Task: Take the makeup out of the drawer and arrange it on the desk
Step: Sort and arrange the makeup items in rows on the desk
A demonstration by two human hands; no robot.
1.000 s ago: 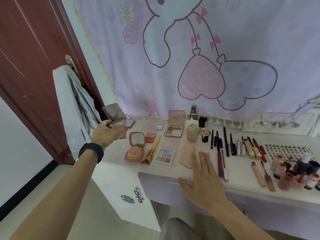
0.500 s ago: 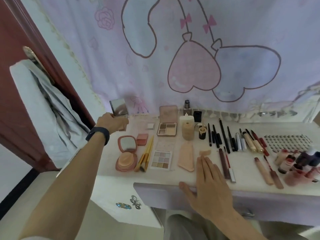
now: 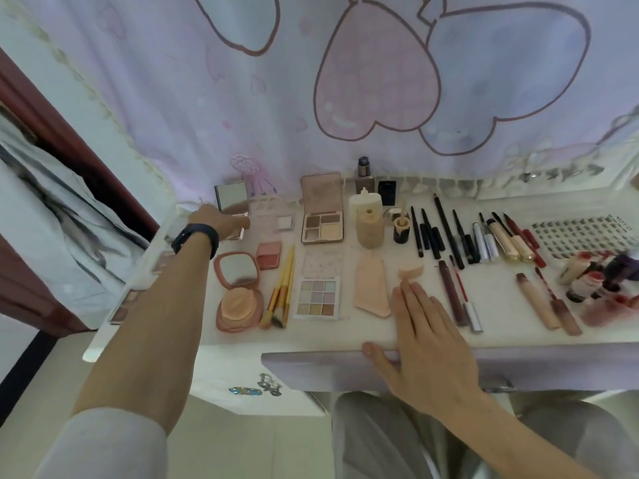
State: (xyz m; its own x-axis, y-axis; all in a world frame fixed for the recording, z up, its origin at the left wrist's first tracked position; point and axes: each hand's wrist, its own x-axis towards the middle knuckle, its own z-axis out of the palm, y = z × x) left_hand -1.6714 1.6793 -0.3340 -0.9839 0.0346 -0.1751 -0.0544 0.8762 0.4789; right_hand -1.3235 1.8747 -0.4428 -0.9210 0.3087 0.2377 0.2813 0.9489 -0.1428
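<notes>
Low in the frame, right of centre, the right hand lies flat and relaxed on the front edge of the desk. It grips nothing, and its thumb hangs over the pale drawer front. Whether the drawer is fully closed cannot be told.

Just beyond the fingertips lies a beige sponge. To its left in the picture are a pastel eyeshadow palette, a bunch of gold-handled brushes and a round pink compact lying open. The left forearm crosses the frame from the lower left, passing just beside that compact.

Farther back, centre-left, the left hand grips the base of the mirrored compact, whose lid stands upright. It sits low at the desk's back left corner, before the curtain, though contact with the surface cannot be confirmed.

The risk, as I judge it, lies in the release. Let go while tilted, the open compact could tip backward or snap closed. It also sits near the left edge, so a nudge could send it off. Drawing the arm back carelessly could sweep the round pink compact out of place.

A second ago the mirrored compact was held up in the air left of the desk, near the door. Now it is down among the laid-out makeup, while the right hand has kept its place.
</notes>
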